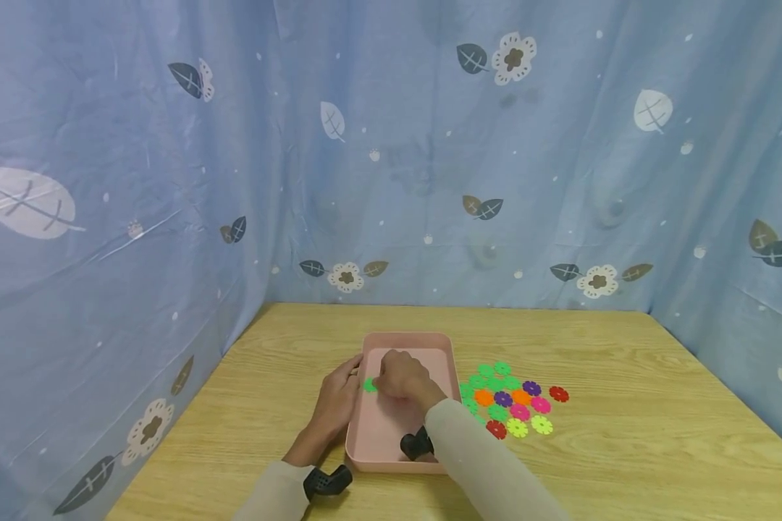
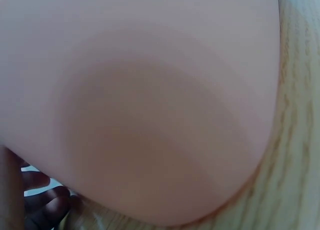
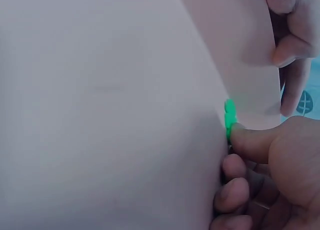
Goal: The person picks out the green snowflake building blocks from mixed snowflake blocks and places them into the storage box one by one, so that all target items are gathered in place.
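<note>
A shallow pink tray (image 1: 404,467) stands on the wooden table in the head view. My left hand (image 1: 336,396) holds the tray's left side, its fingers at the wall and rim; part of that hand also shows at the top right of the right wrist view. Over the inside of the tray, my right hand (image 1: 404,376) pinches a green notched flower-shaped disc (image 3: 229,115) between thumb and fingers. The disc is near the tray's left wall and stands on edge in the right wrist view. Its lower part is hidden by the thumb.
Right of the tray, several loose flower-shaped discs lie on the table (image 1: 625,434): green discs (image 1: 495,384), orange, purple, pink, yellow and red ones. A red disc (image 1: 559,394) lies farthest right. Blue patterned curtains (image 1: 404,181) hang behind and at both sides.
</note>
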